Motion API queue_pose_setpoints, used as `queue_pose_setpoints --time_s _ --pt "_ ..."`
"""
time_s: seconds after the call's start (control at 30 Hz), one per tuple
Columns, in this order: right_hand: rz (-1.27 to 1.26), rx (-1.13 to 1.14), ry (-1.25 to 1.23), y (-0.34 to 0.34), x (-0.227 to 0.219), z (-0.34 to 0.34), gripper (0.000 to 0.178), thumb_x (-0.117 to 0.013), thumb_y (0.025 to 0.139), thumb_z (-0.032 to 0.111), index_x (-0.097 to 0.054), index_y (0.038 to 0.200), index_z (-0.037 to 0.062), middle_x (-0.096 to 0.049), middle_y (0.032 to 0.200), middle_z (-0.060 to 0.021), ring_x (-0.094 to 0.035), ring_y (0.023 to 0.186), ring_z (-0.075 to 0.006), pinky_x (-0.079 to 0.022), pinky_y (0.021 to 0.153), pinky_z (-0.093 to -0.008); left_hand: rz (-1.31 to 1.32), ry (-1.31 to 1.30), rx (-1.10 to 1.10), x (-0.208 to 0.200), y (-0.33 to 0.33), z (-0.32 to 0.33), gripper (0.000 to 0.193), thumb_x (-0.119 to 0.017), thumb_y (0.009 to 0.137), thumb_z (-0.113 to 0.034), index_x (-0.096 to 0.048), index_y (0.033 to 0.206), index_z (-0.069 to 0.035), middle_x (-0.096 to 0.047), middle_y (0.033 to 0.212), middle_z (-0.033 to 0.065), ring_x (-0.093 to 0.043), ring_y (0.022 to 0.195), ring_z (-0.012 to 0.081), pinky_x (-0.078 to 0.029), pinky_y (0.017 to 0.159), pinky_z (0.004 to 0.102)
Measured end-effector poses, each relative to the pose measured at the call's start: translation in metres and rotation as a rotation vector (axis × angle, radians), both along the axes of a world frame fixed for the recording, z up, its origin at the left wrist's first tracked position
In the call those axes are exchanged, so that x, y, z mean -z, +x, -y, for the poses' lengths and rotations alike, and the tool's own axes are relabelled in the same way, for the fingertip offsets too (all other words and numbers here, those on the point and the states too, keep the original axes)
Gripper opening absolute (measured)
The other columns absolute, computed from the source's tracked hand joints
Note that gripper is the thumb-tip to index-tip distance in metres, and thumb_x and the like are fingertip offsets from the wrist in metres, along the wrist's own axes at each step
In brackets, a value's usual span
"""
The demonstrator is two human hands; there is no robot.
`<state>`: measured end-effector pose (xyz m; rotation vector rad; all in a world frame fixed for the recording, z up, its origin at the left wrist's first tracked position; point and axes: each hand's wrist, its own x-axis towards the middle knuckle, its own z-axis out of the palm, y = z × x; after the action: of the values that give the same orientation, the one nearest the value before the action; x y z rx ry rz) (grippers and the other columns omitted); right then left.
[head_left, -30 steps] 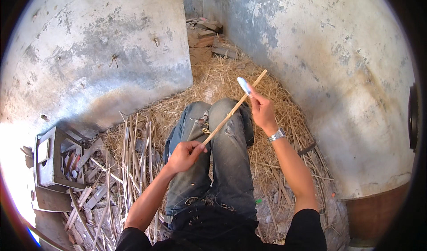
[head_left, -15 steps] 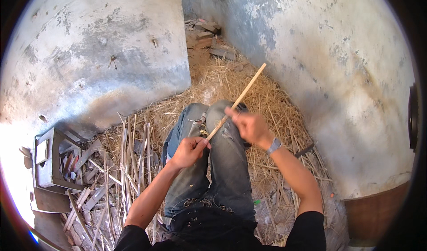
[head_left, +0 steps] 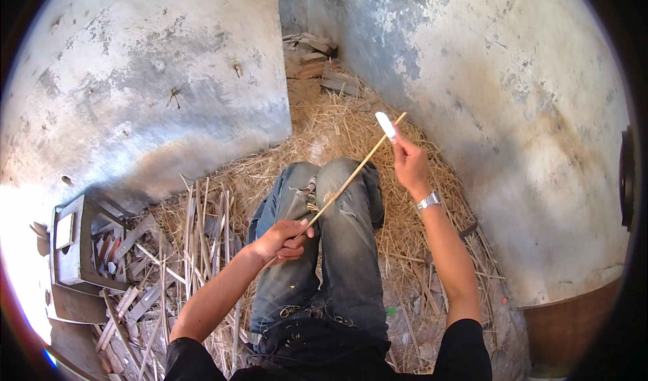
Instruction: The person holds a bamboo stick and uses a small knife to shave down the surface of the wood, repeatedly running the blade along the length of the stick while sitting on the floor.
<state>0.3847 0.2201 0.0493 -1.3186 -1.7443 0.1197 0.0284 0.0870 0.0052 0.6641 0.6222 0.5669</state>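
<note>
Right hand [head_left: 411, 168] farther out, grip closed on one pale tool [head_left: 385, 124], left grip [head_left: 281, 240] round one stick [head_left: 360, 167]

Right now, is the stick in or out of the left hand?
In: the left hand is closed around the stick, which sticks out on both sides of the grip.

The floor [head_left: 514, 348] carries loose straw [head_left: 341, 126], long strips [head_left: 198, 222] at left and, farther off, probably boards [head_left: 339, 83]
</note>
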Motion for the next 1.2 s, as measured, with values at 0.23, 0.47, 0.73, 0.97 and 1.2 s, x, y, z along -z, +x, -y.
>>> queue_pose_setpoints --time_s 0.23,0.47,0.73,0.97,1.2 --pt "0.169 -0.423 0.028 -0.051 0.009 0.046 0.018 -0.065 0.101 0.014 -0.081 0.109 0.0117 -0.071 0.073 -0.0151 -0.061 0.052 -0.0237 -0.047 0.051 -0.0368 0.059 -0.142 -0.017 -0.001 -0.010 0.006 0.034 -0.051 0.114 -0.038 -0.061 0.109 -0.005 -0.028 0.056 -0.0083 -0.025 0.042 0.0042 -0.020 0.039 0.0239" --pt "0.089 -0.105 -0.088 -0.023 0.003 0.024 0.015 -0.065 0.101 0.014 -0.079 0.099 0.0083 -0.068 0.067 -0.0164 -0.060 0.050 -0.0253 -0.044 0.049 -0.0380 0.018 -0.097 -0.015 0.000 0.002 0.004 0.031 -0.056 0.112 -0.037 -0.062 0.106 -0.008 -0.031 0.054 -0.0073 -0.026 0.040 0.0048 -0.020 0.038 0.0243" --pt "0.132 -0.194 -0.157 -0.012 0.007 0.026 0.025 -0.062 0.105 0.016 -0.077 0.123 0.0070 -0.079 0.094 -0.0152 -0.063 0.053 -0.0178 -0.049 0.053 -0.0339 -0.003 -0.072 -0.029 -0.004 0.007 0.005 0.031 -0.055 0.113 -0.037 -0.058 0.104 -0.008 -0.029 0.055 -0.0076 -0.026 0.041 0.0048 -0.021 0.039 0.0244" --pt "0.312 -0.506 -0.006 -0.061 -0.005 0.067 0.024 -0.062 0.103 0.009 -0.079 0.120 0.0074 -0.078 0.094 -0.0186 -0.065 0.054 -0.0246 -0.050 0.053 -0.0360 0.030 -0.123 -0.041 0.000 -0.003 0.008 0.032 -0.053 0.113 -0.039 -0.057 0.105 -0.008 -0.028 0.055 -0.0085 -0.026 0.041 0.0046 -0.021 0.039 0.0241" --pt "0.253 -0.530 0.057 -0.070 0.002 0.078 0.028 -0.061 0.106 0.017 -0.078 0.127 0.0098 -0.080 0.091 -0.0151 -0.058 0.049 -0.0167 -0.045 0.049 -0.0357 0.057 -0.104 -0.012 0.002 0.003 0.003 0.033 -0.050 0.114 -0.041 -0.057 0.107 -0.010 -0.028 0.054 -0.0094 -0.026 0.039 0.0045 -0.022 0.039 0.0237"
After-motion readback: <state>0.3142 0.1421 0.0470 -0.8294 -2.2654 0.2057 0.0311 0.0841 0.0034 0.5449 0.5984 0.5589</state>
